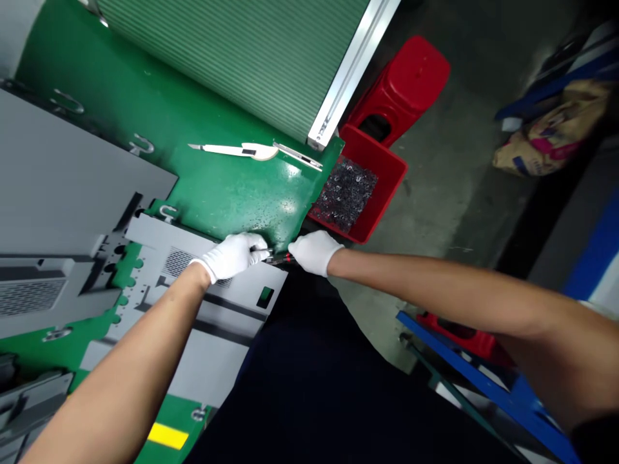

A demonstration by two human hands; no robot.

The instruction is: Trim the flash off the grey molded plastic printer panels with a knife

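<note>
My left hand [233, 256], in a white glove, pinches a small dark piece [269, 250] over the table's front edge. My right hand [315, 251], also gloved, is closed around a pair of nippers [281, 258] with red on the handles. The jaws of the nippers meet the small piece between the two hands; their exact contact is too small to make out. Below my left hand lies a grey plastic panel [244, 283] with vent slots. A white craft knife [227, 150] and a slim metal-coloured cutter [297, 156] rest on the green mat [227, 193] beyond.
Small dark scraps fill a red bin [389, 187] beside the table corner, next to a red stool [411, 77]. A ribbed green conveyor belt [242, 58] with a metal rail [351, 71] runs behind. More grey panels [72, 174] and metal hooks [142, 144] are at left.
</note>
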